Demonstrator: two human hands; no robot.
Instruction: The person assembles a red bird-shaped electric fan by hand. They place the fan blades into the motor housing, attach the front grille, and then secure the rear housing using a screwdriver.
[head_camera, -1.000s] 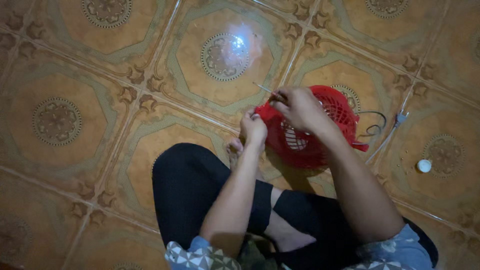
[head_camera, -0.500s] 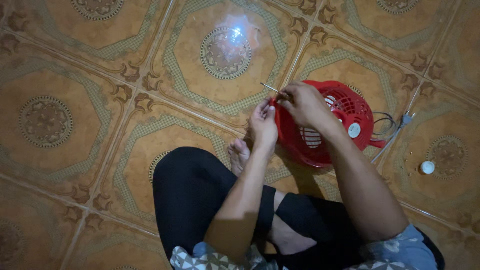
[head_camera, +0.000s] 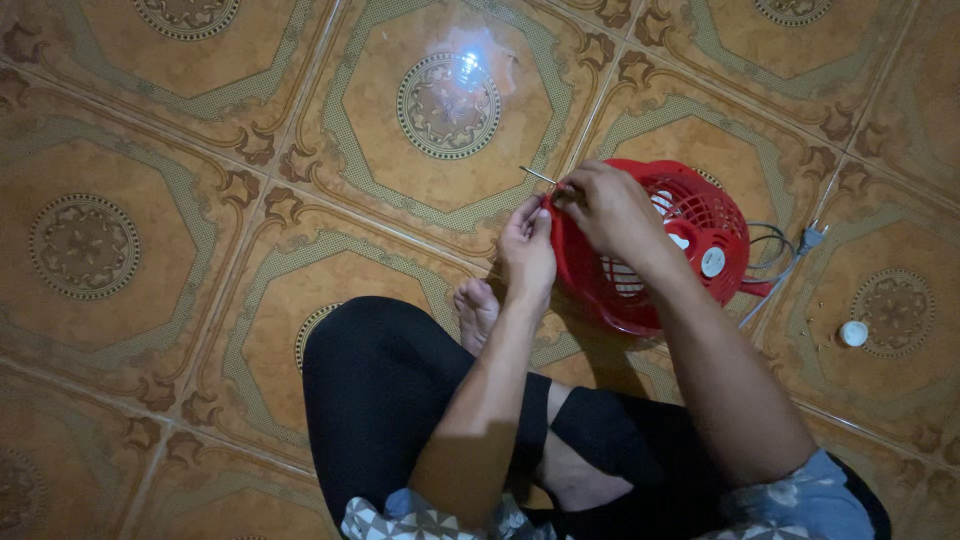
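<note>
A small red fan (head_camera: 690, 235) with a grille guard lies on the patterned tile floor in front of my crossed legs. My right hand (head_camera: 608, 208) rests on its near rim and grips a thin metal screwdriver (head_camera: 537, 177) whose shaft sticks out to the upper left. My left hand (head_camera: 527, 250) pinches the left edge of the red guard, just below the tool. The tool's tip is hidden between my fingers.
The fan's dark cord (head_camera: 770, 245) and a grey plug (head_camera: 810, 238) lie to its right. A small white cap (head_camera: 853, 333) sits on a tile further right. My bare foot (head_camera: 477, 308) rests beside the fan; my black-clad legs (head_camera: 400, 390) fill the lower middle.
The view shifted since a second ago, so the fan and hands sit further right in frame and the fan's white hub shows. Over the last half second the hands barely moved.
</note>
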